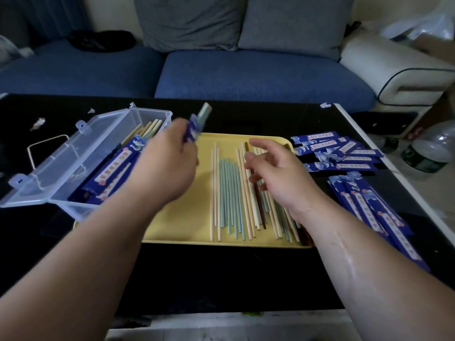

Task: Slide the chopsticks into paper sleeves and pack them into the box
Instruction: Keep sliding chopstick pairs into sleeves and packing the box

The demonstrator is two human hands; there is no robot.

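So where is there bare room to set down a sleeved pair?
The left half of the tray, between its rim and the loose chopsticks, is bare; so is the table strip before it. Right of it, sleeves crowd the table.

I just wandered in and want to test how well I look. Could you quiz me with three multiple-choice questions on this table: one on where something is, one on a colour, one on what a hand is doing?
1. Where does the clear plastic box stand?
A) left of the flat plastic tray
B) right of it
C) on the sofa

2. What colour is that tray under the loose chopsticks?
A) red
B) yellow
C) white

3. What is the left hand doing?
A) lying flat on the table
B) hanging empty
C) gripping a blue paper sleeve with pale green chopstick ends poking out

Answers:
1 A, the box sits at the tray's left edge.
2 B, bare yellow shows around the chopsticks.
3 C, the hand is closed round the sleeve.
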